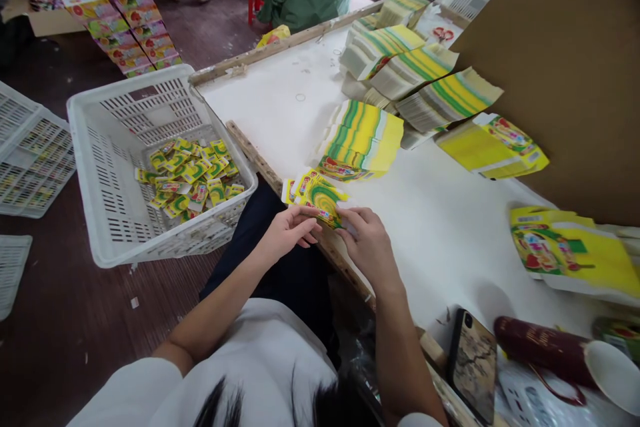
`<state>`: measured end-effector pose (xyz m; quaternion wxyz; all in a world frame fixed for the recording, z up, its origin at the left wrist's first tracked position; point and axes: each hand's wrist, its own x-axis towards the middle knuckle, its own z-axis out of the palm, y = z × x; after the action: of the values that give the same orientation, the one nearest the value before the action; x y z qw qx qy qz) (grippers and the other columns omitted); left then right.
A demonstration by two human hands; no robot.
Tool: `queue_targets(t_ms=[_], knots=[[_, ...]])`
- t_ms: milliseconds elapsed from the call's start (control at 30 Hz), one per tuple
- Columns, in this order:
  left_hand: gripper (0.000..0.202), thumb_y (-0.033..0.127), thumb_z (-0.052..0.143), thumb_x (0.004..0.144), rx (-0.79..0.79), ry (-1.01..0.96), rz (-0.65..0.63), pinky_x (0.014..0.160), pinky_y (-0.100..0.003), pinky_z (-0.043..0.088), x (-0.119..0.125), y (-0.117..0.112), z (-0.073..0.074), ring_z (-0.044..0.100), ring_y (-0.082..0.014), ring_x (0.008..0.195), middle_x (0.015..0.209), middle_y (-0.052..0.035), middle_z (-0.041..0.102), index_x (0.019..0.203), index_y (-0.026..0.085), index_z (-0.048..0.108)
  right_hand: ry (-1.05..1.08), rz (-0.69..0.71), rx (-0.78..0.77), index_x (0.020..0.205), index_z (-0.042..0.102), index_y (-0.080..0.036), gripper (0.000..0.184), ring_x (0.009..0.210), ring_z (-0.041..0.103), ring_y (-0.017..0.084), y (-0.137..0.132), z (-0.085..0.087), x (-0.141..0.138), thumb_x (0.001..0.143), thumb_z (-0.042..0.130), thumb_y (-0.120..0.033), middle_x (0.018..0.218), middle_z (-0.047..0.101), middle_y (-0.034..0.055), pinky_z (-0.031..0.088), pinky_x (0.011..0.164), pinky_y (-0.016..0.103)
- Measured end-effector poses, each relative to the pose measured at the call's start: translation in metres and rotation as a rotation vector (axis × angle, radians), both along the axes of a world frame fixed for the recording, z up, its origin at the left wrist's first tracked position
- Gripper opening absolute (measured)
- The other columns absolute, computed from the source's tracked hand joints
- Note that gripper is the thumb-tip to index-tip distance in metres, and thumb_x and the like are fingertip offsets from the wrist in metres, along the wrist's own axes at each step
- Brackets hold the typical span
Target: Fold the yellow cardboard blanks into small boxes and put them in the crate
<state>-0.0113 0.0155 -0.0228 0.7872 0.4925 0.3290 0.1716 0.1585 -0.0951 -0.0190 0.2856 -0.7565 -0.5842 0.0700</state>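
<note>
Both bare hands meet at the near wooden edge (255, 155) of a white table (425, 240), around a yellow printed card (323, 195) with green swirls and red lettering. The right hand (369, 243) pinches the card's near right corner between thumb and forefinger. The left hand (286, 233) lies at its near edge, forefinger stretched along it and the other fingers loosely curled; whether it grips the card or only touches it, I cannot tell. The card is at the table's edge, with another printed piece (288, 191) peeking out at its left. Just beyond it leans a fanned stack of yellow cartons (360, 140), and farther back more bundles (407, 60) stand in rows (their green and yellow bands line up into stripes). To the left of the hands, near the table's corner, a white plastic basket (93, 173) holds a loose heap of small yellow packs (200, 170). At the right, flat yellow cartons (570, 250) lie on the table; nearer the person, a phone (473, 363) with a patterned back rests beside a maroon tumbler (543, 347) lying on its side. Across the dark floor (215, 33), colourful boxes (125, 20) stand stacked in two columns.
</note>
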Motion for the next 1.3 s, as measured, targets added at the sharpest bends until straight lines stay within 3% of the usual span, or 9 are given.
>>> queue_targets(t_ms=[167, 367, 933, 1300], knots=[[0.044, 0.046, 0.077, 0.077, 0.046, 0.005, 0.040, 0.053, -0.018, 0.053, 0.0035, 0.0007, -0.0030, 0.069, -0.0106, 0.066, 0.099, -0.0067, 0.073, 0.108, 0.016, 0.068, 0.010, -0.016, 0.013, 0.118, 0.067, -0.020, 0.032, 0.100, 0.062, 0.030, 0.0011, 0.0000, -0.0023, 0.088, 0.059, -0.015, 0.104, 0.065, 0.0116, 0.055, 0.091, 0.050], [0.042, 0.042, 0.077, 0.077, 0.043, 0.007, 0.040, 0.054, -0.018, 0.053, 0.0037, 0.0006, -0.0054, 0.067, -0.0099, 0.066, 0.094, -0.0051, 0.072, 0.108, 0.016, 0.068, 0.001, -0.025, 0.039, 0.121, 0.065, -0.019, 0.034, 0.108, 0.061, 0.031, 0.0033, -0.0013, -0.0043, 0.087, 0.061, -0.016, 0.116, 0.065, 0.0137, 0.053, 0.097, 0.050], [0.042, 0.041, 0.075, 0.078, 0.040, 0.000, 0.003, 0.054, -0.018, 0.051, 0.0046, -0.0036, -0.0023, 0.067, -0.0101, 0.067, 0.092, -0.0046, 0.071, 0.111, 0.016, 0.065, 0.042, -0.027, -0.003, 0.117, 0.064, -0.020, 0.034, 0.099, 0.061, 0.030, 0.0046, 0.0008, -0.0050, 0.085, 0.057, -0.013, 0.103, 0.064, 0.0110, 0.054, 0.091, 0.047], [0.048, 0.042, 0.077, 0.077, 0.019, -0.006, -0.008, 0.055, -0.019, 0.052, 0.0060, -0.0035, -0.0053, 0.067, -0.0109, 0.067, 0.092, -0.0053, 0.072, 0.115, 0.016, 0.065, 0.096, -0.063, 0.013, 0.114, 0.056, -0.021, 0.034, 0.088, 0.063, 0.028, 0.0072, -0.0030, -0.0045, 0.080, 0.059, -0.016, 0.098, 0.063, 0.0089, 0.054, 0.083, 0.048]])
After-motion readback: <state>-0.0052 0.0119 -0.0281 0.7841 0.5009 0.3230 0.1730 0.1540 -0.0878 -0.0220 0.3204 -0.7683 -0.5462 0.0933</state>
